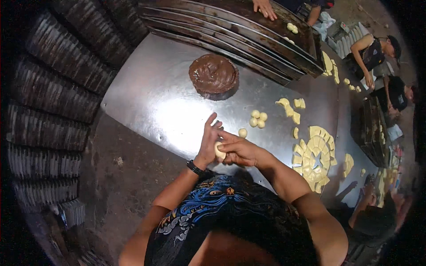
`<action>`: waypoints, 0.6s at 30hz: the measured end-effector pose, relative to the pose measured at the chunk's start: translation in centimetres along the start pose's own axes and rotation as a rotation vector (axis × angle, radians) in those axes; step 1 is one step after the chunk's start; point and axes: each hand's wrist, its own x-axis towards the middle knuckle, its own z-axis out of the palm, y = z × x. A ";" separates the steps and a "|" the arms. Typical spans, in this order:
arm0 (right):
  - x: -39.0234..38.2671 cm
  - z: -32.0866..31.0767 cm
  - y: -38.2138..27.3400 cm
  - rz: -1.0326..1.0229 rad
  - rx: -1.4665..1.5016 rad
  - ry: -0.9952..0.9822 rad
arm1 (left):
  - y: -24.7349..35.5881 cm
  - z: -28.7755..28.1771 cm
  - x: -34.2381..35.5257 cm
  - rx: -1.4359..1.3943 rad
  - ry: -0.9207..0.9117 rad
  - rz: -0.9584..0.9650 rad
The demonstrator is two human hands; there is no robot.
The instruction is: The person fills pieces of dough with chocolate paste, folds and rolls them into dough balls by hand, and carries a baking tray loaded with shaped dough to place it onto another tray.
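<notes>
A small pale-yellow dough piece [219, 151] sits between my hands, close to the near edge of the metal table. My left hand [207, 144] supports it at the palm, its fingers stretched away from me. Over from the other side, my right hand [243, 151] grips the dough with thumb and fingers; the dough's underside is hidden. Just beyond my right hand lies a single dough ball [242, 132], with a cluster of several dough balls [258, 119] farther off. A brown mound of glossy chocolate-like filling [214, 75] stands on the table ahead.
Cut dough pieces [316, 155] spread in a ring on the right, with loose dough strips [289, 108] behind. Stacked dark trays [239, 37] line the far side, a co-worker's hand [265, 8] on top. Tray racks [49, 124] fill the left. Other people work at right.
</notes>
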 end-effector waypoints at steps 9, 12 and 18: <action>10.1 -0.2 -11.4 -0.647 -1.734 0.685 | -1.3 -10.6 2.9 -0.019 0.385 -0.029; 13.1 -1.5 -12.2 -0.609 -1.812 0.729 | -0.9 -13.2 1.9 0.137 0.388 -0.167; 12.6 -4.0 -12.5 -0.375 -1.456 0.650 | -1.5 -13.7 1.5 0.139 0.267 0.100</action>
